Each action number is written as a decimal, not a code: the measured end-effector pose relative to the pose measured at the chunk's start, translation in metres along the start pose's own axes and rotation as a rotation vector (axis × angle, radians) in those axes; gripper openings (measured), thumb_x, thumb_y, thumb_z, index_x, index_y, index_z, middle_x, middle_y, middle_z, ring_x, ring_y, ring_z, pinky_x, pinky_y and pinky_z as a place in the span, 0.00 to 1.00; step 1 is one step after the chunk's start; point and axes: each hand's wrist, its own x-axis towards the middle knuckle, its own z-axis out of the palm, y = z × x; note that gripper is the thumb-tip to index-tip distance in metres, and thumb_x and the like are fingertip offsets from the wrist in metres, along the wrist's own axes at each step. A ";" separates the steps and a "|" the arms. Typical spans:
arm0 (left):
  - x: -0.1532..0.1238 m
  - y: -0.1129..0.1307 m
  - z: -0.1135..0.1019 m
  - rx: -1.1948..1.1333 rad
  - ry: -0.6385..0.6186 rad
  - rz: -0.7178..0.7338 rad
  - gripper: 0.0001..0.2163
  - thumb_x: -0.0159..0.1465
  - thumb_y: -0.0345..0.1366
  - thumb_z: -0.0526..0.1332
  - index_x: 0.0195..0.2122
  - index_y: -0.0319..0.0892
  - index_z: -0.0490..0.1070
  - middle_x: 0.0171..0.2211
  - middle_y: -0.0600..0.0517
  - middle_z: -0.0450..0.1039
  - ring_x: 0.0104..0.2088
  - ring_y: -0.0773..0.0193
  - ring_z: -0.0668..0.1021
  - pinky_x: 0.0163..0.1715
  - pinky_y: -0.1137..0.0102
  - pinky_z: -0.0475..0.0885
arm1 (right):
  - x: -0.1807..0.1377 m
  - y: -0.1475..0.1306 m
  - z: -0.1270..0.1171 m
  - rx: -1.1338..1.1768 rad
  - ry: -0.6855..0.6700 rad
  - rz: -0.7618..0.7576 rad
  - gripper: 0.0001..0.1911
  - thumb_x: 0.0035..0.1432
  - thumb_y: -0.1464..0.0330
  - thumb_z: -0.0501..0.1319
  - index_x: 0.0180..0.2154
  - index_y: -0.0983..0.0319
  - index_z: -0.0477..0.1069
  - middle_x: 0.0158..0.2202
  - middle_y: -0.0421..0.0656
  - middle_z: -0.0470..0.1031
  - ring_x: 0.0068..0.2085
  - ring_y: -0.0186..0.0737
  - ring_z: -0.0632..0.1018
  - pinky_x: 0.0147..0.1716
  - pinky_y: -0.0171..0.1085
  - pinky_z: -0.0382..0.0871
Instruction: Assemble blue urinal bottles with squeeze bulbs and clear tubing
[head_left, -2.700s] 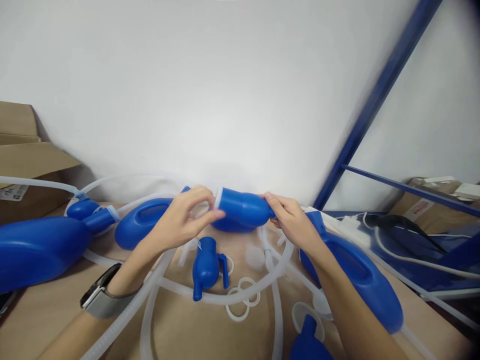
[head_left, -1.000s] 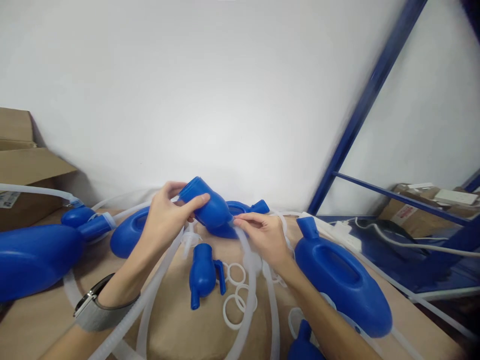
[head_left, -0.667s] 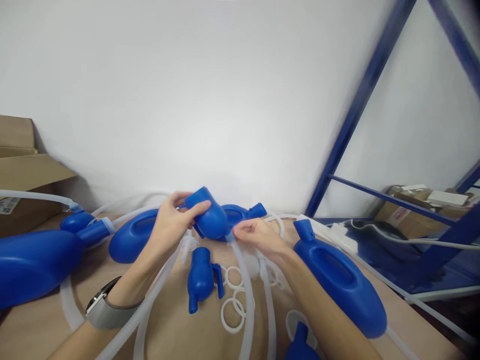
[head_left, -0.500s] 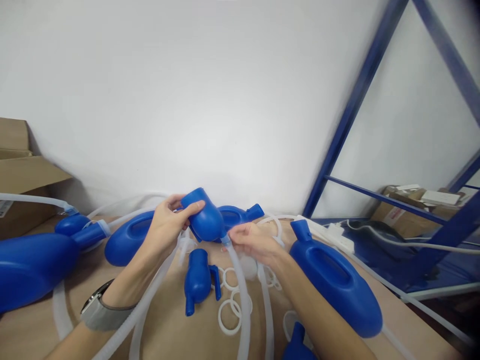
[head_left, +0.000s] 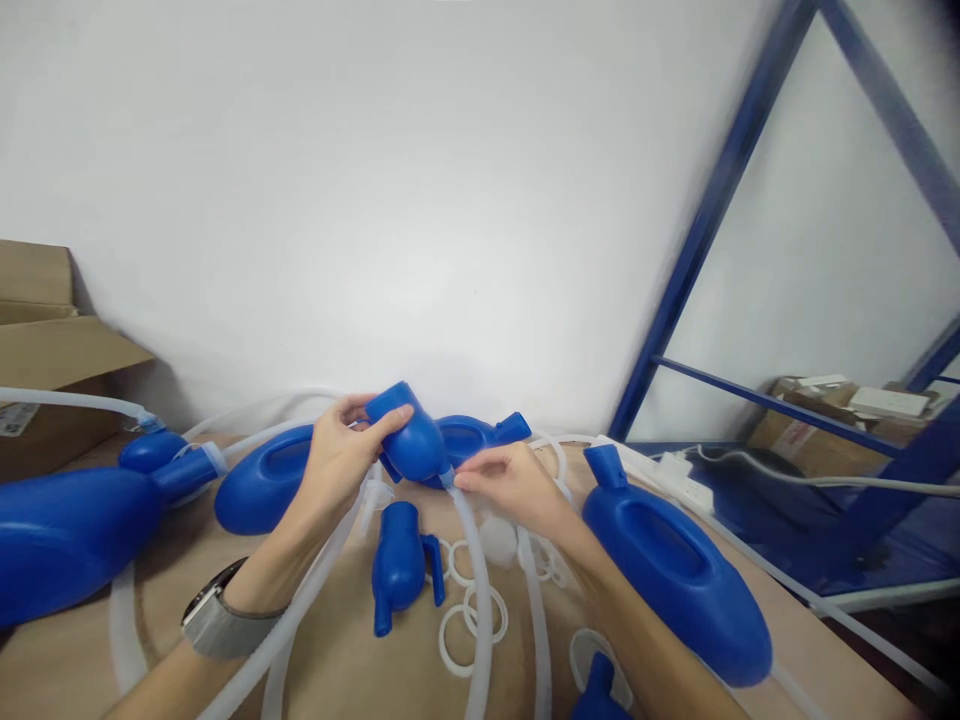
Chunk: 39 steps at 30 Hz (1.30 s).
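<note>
My left hand [head_left: 345,440] grips a blue bulb-shaped funnel piece [head_left: 417,448] by its wide mouth, thumb on the near side. The funnel tilts, with its narrow spout pointing down and right. Over that spout sits the end of a translucent ribbed tube [head_left: 481,610], which hangs toward me. At this joint, the thumb and fingers of my right hand [head_left: 517,485] pinch the tube end. Below my hands, a second blue funnel piece with a handle [head_left: 399,565] lies on the table [head_left: 352,670], its spout toward me. White rings [head_left: 454,640] lie beside it.
Blue bottles with grip holes lie at right [head_left: 679,570], at left [head_left: 75,535] and behind my hands. Several tubes cross the surface. An open cardboard box [head_left: 75,345] stands far left. A power strip [head_left: 686,482] and blue metal frame [head_left: 709,220] are at right.
My right fingers have shifted slightly at the tube joint and look more closely pinched. The whole view has moved a little; the left hand still holds the funnel.
</note>
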 end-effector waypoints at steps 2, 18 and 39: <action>0.000 -0.003 0.003 -0.013 0.017 -0.007 0.29 0.47 0.51 0.78 0.42 0.39 0.74 0.30 0.56 0.71 0.24 0.71 0.69 0.22 0.75 0.64 | -0.003 -0.002 0.001 -0.099 0.022 -0.041 0.08 0.55 0.62 0.71 0.33 0.59 0.86 0.34 0.45 0.86 0.38 0.47 0.85 0.42 0.43 0.77; 0.001 0.000 0.000 -0.040 -0.023 0.057 0.30 0.50 0.51 0.78 0.47 0.40 0.72 0.32 0.56 0.72 0.22 0.72 0.71 0.21 0.74 0.66 | -0.001 0.006 0.003 0.280 -0.151 0.050 0.38 0.52 0.52 0.75 0.60 0.61 0.75 0.54 0.52 0.81 0.53 0.49 0.83 0.59 0.51 0.74; -0.009 0.005 0.008 -0.177 -0.187 -0.003 0.21 0.56 0.47 0.74 0.41 0.42 0.68 0.23 0.60 0.69 0.18 0.68 0.72 0.18 0.73 0.68 | 0.003 -0.002 0.014 0.137 0.297 -0.173 0.30 0.47 0.52 0.77 0.49 0.60 0.84 0.49 0.45 0.85 0.52 0.54 0.82 0.56 0.48 0.76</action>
